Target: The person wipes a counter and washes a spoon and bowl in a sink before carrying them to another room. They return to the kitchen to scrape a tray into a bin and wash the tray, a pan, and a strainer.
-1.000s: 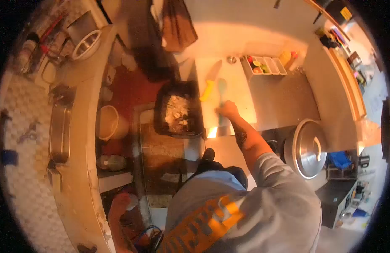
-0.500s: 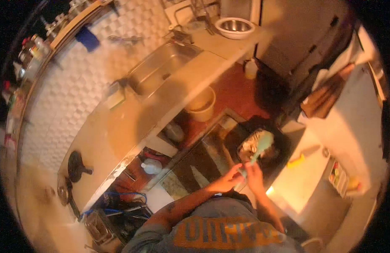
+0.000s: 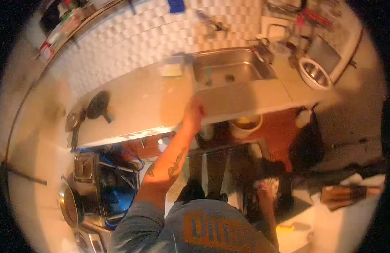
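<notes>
Stretched out over the counter's front edge, my left hand (image 3: 195,113) is smeared by motion, and its fingers do not show clearly. Beyond it is the steel sink (image 3: 245,59), with a thin teal strip (image 3: 208,76) inside, in the colour of a spatula. My right hand (image 3: 265,189) is low on the right, at the dark pan (image 3: 283,200), overlapping the pale food (image 3: 274,185) there. Its fingers are blurred and dim, so I cannot tell what they grip.
A black skillet (image 3: 98,105) lies on the counter's left part. A white-rimmed steel bowl (image 3: 316,74) stands at the counter's right end. Below the counter are a yellowish bucket (image 3: 247,126) and a crate with blue items (image 3: 115,196). A yellow-handled object (image 3: 284,228) lies at lower right.
My view has turned left. My left hand has left the turquoise spatula and reached out to the counter; the spatula no longer shows over the pan. A teal strip now shows in the sink.
</notes>
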{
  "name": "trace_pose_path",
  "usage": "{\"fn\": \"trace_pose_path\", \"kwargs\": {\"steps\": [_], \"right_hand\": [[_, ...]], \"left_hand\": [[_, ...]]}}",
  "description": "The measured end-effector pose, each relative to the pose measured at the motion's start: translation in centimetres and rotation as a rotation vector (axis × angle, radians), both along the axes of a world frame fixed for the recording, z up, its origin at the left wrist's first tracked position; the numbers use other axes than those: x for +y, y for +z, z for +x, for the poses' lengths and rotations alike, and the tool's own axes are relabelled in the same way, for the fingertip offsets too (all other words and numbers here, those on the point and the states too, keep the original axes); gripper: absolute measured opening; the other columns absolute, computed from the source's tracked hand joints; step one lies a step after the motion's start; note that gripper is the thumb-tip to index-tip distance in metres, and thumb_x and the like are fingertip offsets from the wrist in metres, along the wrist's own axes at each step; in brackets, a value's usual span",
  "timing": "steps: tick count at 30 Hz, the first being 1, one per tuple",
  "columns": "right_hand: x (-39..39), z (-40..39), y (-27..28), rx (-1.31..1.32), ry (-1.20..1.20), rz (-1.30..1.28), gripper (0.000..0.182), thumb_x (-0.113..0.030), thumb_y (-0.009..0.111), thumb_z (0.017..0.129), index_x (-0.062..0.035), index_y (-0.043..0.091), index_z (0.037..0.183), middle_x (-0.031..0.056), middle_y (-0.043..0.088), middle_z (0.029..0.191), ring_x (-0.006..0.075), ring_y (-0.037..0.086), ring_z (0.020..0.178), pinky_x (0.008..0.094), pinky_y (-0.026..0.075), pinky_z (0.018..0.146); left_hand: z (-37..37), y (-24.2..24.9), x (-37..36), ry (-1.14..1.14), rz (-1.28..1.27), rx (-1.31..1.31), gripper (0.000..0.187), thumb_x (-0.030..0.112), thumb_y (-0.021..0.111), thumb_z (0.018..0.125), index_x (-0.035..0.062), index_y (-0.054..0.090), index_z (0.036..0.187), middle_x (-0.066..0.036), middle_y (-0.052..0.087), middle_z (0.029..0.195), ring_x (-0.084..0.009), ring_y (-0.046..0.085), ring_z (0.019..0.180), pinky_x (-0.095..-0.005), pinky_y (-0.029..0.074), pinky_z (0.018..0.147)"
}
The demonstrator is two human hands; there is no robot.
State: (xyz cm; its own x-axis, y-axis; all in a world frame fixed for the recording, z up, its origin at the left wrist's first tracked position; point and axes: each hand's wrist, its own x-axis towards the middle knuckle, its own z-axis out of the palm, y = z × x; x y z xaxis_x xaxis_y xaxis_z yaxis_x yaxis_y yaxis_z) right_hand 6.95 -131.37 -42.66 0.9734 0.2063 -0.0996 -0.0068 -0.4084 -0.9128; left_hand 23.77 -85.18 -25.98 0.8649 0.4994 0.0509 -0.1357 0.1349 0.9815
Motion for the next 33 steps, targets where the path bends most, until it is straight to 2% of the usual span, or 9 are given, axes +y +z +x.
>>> {"fn": "trace_pose_path", "kwargs": {"steps": [4,8,11,15,17,22,25,28,33], "right_hand": [[5.9,4.7,-1.3,0.092,0.168,0.011,0.020,-0.017,0.060,0.092,-0.0048,0.058,0.108,0.0031,0.057,0.091,0.0119,0.054,0.076,0.0271,0.046,0.064],[16.4,9.4,5.9,0.041,0.399,-0.009,0.011,-0.013,0.063,0.091,-0.0056,0.062,0.100,0.0109,0.060,0.103,0.0194,0.060,0.086,0.0312,0.051,0.075],[24.5,13.7,7.6,-0.130,0.483,-0.116,0.014,-0.015,0.060,0.092,-0.0053,0.065,0.102,0.0133,0.059,0.099,0.0213,0.061,0.091,0.0371,0.050,0.081],[38.4,18.7,10.0,-0.150,0.868,-0.149,0.032,-0.021,0.056,0.094,-0.0074,0.057,0.123,0.0183,0.051,0.129,0.0366,0.053,0.112,0.0430,0.044,0.098],[46.4,20.1,10.4,-0.047,1.129,-0.120,0.044,-0.024,0.058,0.092,-0.0083,0.050,0.132,0.0200,0.048,0.134,0.0397,0.047,0.121,0.0456,0.037,0.105],[64.6,21.2,8.4,-0.618,1.269,-0.092,0.055,-0.030,0.057,0.091,0.0000,0.044,0.135,0.0223,0.043,0.139,0.0370,0.033,0.134,0.0470,0.023,0.114],[72.7,23.8,8.1,-0.758,1.258,-0.035,0.057,-0.030,0.055,0.090,0.0023,0.041,0.135,0.0243,0.042,0.139,0.0375,0.035,0.133,0.0470,0.024,0.113],[74.7,29.4,8.1,-0.609,1.085,-0.084,0.052,-0.025,0.052,0.090,0.0031,0.043,0.133,0.0251,0.044,0.136,0.0390,0.038,0.129,0.0473,0.027,0.112],[67.3,46.2,3.0,-0.774,0.694,-0.528,0.045,-0.017,0.045,0.091,0.0052,0.045,0.130,0.0266,0.045,0.133,0.0415,0.042,0.125,0.0484,0.030,0.109]], "left_hand": [[-3.1,-2.9,7.3,0.115,-0.400,0.089,0.011,0.009,0.056,0.090,0.0072,0.064,0.097,0.000,0.057,0.076,-0.0109,0.048,0.060,-0.0263,0.041,0.054],[0.6,-9.8,18.8,0.345,0.168,0.006,0.018,0.013,0.060,0.089,0.0052,0.062,0.106,-0.008,0.064,0.095,-0.0205,0.059,0.083,-0.0346,0.049,0.077],[5.9,-7.7,25.7,0.518,0.835,0.127,0.028,0.017,0.067,0.083,0.0054,0.061,0.108,-0.014,0.063,0.104,-0.0294,0.059,0.095,-0.0422,0.047,0.084],[13.2,-4.1,32.5,0.707,1.432,0.074,0.042,0.026,0.073,0.079,0.0105,0.060,0.116,-0.016,0.063,0.108,-0.0343,0.059,0.098,-0.0440,0.048,0.085],[15.7,-4.8,36.1,0.427,1.278,0.096,0.041,0.027,0.070,0.080,0.0092,0.061,0.115,-0.016,0.060,0.115,-0.0358,0.056,0.108,-0.0447,0.046,0.090],[21.0,-9.7,46.2,0.074,1.503,0.189,0.034,0.029,0.071,0.079,0.0141,0.066,0.109,-0.011,0.063,0.109,-0.0313,0.060,0.099,-0.0431,0.050,0.085],[20.4,-5.2,48.2,-0.113,1.589,0.341,0.029,0.031,0.072,0.080,0.0131,0.068,0.103,-0.013,0.065,0.096,-0.0301,0.063,0.090,-0.0423,0.050,0.078],[19.3,-2.6,50.3,-0.006,1.022,0.525,0.030,0.032,0.072,0.082,0.0110,0.067,0.103,-0.016,0.066,0.088,-0.0299,0.065,0.085,-0.0427,0.049,0.074],[20.7,-5.8,55.4,0.046,1.002,0.383,0.030,0.028,0.072,0.081,0.0032,0.065,0.097,-0.017,0.061,0.094,-0.0349,0.059,0.093,-0.0427,0.048,0.082]]}}
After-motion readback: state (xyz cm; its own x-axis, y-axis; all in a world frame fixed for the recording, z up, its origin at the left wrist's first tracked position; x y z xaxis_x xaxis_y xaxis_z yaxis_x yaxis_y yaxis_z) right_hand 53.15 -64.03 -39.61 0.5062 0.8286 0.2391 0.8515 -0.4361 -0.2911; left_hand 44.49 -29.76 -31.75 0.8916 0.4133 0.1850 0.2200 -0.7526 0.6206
